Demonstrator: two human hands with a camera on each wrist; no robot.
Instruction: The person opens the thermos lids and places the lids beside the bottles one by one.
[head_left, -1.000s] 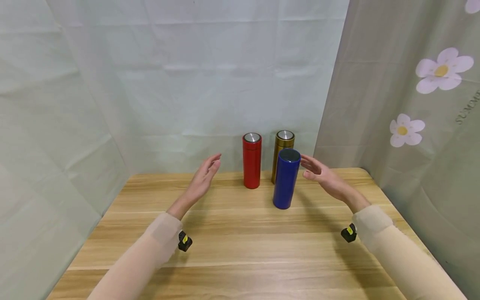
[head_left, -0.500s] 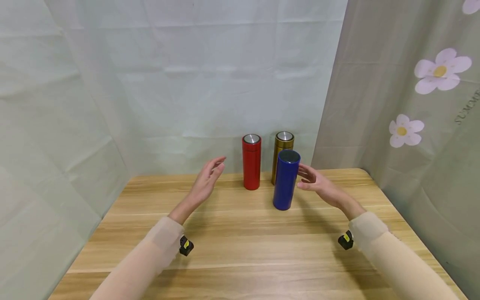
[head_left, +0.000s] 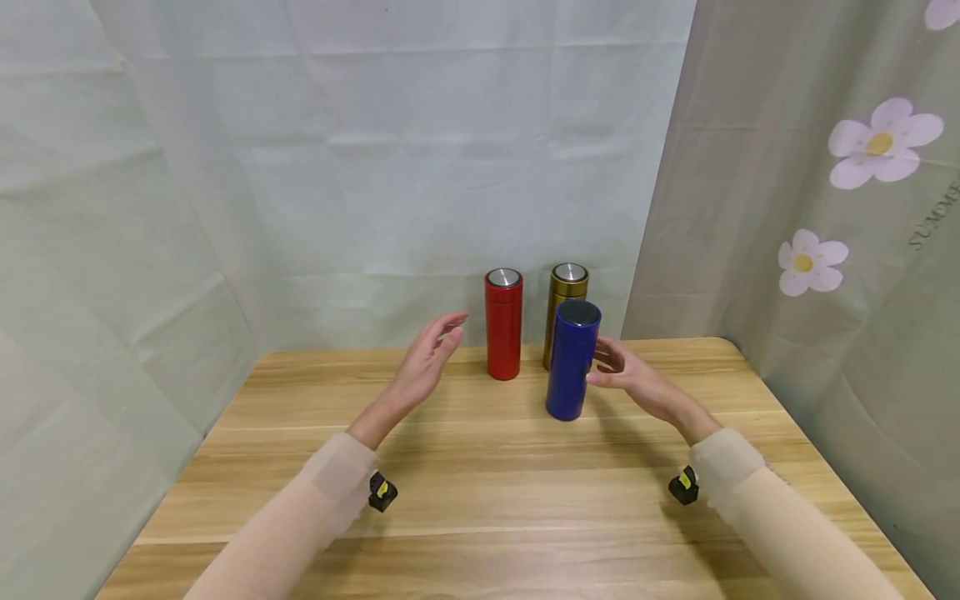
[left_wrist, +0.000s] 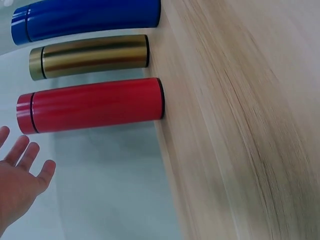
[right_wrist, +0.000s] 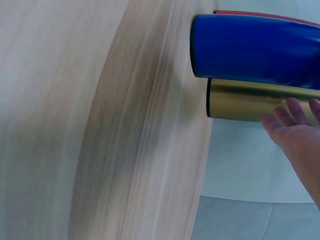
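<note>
Left hand (head_left: 418,371): edging nearer the red bottle (head_left: 503,333), now at its 8 o'clock, fingers loosely spread, holding nothing!
Right hand (head_left: 636,383): lower, closer than a second ago, at 4 o'clock of the blue bottle (head_left: 570,367), fingers gently bent, no grip; contact can't be told.
Bottles: three, upright, unmoved; one red, one blue, one gold bottle (head_left: 567,288) at blue's 12.

Soft shadows on table (head_left: 480,492); wrist views hazy.

Two flasks (head_left: 503,333) behind a third flask (head_left: 572,362) on the table (head_left: 480,500)
</note>
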